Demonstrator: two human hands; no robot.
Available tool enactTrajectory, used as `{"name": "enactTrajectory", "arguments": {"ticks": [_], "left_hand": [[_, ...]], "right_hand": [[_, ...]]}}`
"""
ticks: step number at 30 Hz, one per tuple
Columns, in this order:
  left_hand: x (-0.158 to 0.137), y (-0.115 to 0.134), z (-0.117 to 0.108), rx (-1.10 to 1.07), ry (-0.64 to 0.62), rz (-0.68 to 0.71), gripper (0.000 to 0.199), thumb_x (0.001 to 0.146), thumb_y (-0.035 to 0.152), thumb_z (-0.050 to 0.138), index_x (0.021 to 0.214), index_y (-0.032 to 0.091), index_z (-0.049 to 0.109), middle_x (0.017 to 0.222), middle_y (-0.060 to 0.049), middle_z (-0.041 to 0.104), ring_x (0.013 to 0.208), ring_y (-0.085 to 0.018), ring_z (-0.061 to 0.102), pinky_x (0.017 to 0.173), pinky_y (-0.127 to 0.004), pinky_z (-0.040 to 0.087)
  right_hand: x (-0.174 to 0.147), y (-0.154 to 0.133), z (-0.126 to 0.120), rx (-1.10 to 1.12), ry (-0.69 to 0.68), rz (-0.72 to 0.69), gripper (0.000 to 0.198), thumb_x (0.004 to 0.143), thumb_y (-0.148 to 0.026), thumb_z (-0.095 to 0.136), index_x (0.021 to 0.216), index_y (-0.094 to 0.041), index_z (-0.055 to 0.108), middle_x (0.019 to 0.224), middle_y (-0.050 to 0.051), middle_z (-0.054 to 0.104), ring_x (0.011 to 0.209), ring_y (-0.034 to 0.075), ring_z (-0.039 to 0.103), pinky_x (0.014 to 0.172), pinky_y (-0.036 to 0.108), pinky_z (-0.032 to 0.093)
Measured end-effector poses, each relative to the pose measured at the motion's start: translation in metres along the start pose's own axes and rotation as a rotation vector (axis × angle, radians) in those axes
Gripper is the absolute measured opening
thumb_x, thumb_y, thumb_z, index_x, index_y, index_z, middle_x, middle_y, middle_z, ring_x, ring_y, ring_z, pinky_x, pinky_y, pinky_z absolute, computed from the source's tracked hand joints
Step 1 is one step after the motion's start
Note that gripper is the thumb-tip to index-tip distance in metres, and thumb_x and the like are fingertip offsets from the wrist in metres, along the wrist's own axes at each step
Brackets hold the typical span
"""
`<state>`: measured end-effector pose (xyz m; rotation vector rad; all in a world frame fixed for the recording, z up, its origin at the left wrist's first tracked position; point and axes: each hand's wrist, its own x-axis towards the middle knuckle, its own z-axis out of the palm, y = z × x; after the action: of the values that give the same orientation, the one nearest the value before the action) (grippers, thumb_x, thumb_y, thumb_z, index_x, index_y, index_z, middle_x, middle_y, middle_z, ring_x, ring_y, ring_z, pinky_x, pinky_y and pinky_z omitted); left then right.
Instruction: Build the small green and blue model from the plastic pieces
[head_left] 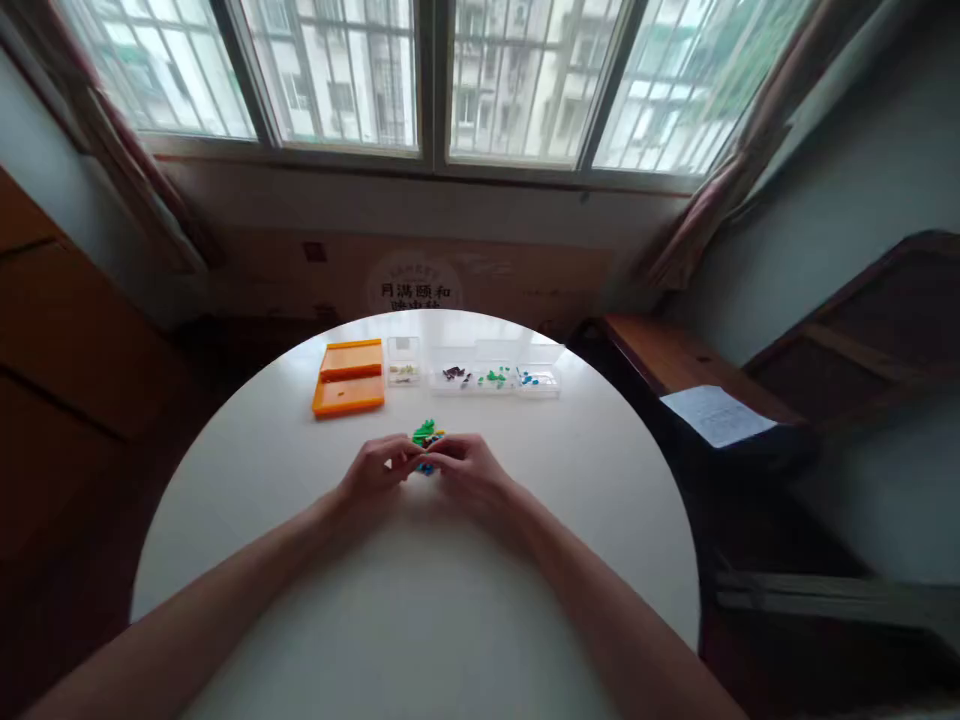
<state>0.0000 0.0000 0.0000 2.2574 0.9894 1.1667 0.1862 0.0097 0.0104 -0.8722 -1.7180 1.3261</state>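
Spreads as a white, round-edged desk [420, 620], glossy toward its far side. Carries there, from left to right, an open orange case [349, 392], a small clear box [403, 384] just beside it, and wider clear containers [484, 391].

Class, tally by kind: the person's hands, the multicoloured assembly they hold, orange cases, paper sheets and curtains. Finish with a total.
Left hand and right hand: 2
Multicoloured assembly: 1
Orange case: 1
Paper sheet: 1
Left curtain and right curtain: 2
Total: 7
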Motion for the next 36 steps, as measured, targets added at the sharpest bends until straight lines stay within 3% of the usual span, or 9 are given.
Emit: {"name": "enactTrajectory", "arguments": {"ticks": [36], "left_hand": [[0.001, 0.005, 0.001, -0.023, 0.033, 0.012, 0.011, 0.078, 0.019, 0.061, 0.086, 0.014, 0.066, 0.064, -0.001, 0.060, 0.048, -0.007, 0.050, 0.047, -0.017, 0.042]], "right_hand": [[0.000, 0.008, 0.001, 0.160, 0.022, 0.037, 0.023, 0.068, -0.032, 0.069, 0.077, -0.011, 0.067, 0.066, 0.003, 0.062, 0.058, 0.010, 0.053, 0.055, 0.023, 0.039]]}}
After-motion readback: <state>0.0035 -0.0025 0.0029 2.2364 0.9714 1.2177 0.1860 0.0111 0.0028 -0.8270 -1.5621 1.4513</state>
